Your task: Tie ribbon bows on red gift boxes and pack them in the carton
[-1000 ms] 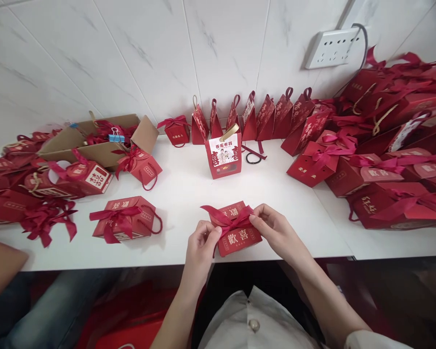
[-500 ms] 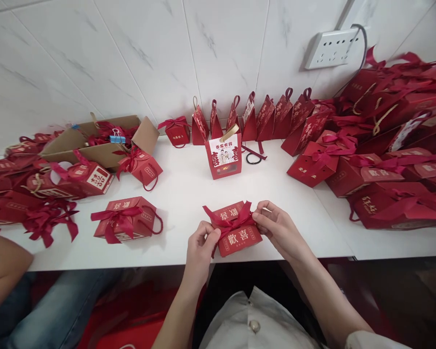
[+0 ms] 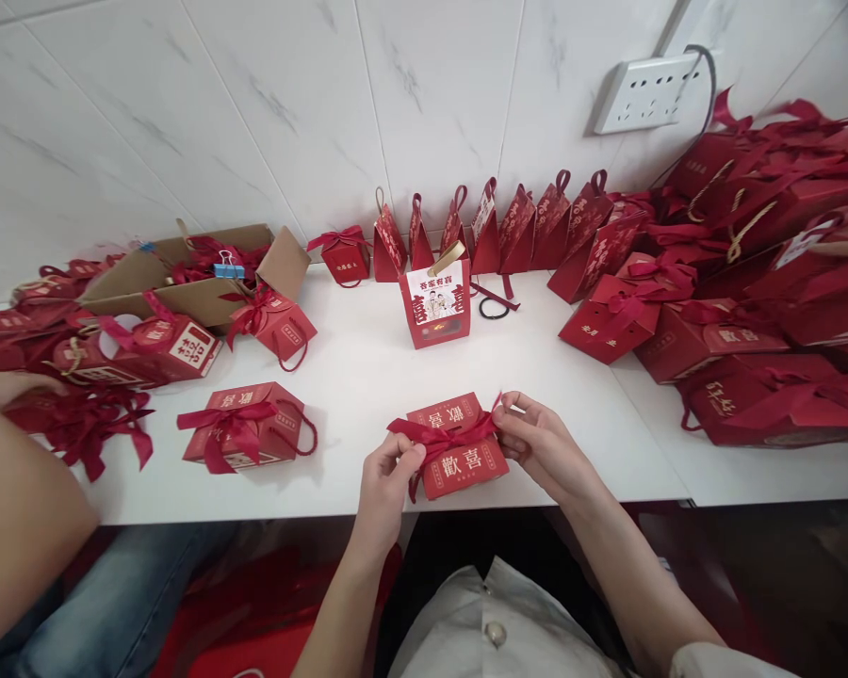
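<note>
A red gift box (image 3: 463,461) with gold characters lies near the table's front edge, between my hands. Across its top runs a dark red ribbon (image 3: 452,435) tied in a bow. My left hand (image 3: 388,471) pinches the ribbon at the box's left side. On the right, my right hand (image 3: 533,438) has thumb and fingers closed on the ribbon's other side, with a short end poking up above them. To the left sits another red gift box (image 3: 244,428) with a bow and a cord handle.
Behind the box stands a red bag-shaped box (image 3: 436,306) with a printed label. Several triangular red boxes (image 3: 515,231) line the wall. Stacked boxes (image 3: 749,320) fill the right. A cardboard carton (image 3: 134,292) and a co-worker's arm (image 3: 21,508) are at left.
My left hand has drawn slightly left, and the ribbon bow is stretched wider and flatter. At left, the co-worker's arm has reached in over the table; another hand shows at the far right.
</note>
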The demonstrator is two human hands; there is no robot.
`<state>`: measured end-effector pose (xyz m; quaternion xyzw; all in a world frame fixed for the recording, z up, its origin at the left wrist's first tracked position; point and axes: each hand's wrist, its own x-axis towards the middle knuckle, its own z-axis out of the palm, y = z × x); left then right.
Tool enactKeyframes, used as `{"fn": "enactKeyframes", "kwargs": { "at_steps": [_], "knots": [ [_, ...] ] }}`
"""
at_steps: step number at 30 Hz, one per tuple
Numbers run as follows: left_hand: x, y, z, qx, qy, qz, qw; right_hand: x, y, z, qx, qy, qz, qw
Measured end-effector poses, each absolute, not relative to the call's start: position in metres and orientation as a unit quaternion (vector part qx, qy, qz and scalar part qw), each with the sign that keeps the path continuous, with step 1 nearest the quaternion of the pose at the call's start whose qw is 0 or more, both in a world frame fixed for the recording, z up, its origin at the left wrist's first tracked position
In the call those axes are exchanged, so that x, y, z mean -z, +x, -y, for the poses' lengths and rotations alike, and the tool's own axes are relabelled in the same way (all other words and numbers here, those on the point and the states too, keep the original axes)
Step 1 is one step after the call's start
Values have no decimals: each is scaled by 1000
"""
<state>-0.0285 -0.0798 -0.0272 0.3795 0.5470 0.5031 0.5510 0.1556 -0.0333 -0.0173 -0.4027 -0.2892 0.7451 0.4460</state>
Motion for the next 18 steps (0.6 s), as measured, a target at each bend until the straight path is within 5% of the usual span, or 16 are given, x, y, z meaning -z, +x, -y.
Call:
{"fn": "enactKeyframes", "kwargs": {
  "at_steps": [11,18],
  "knots": [
    [32,-35,78,-486,456,-560,492,23,163,29,-743,-416,301,428],
    [26,-40,81,-508,506,-558,417,15,183,24,-684,-433,481,337]
  ]
}}
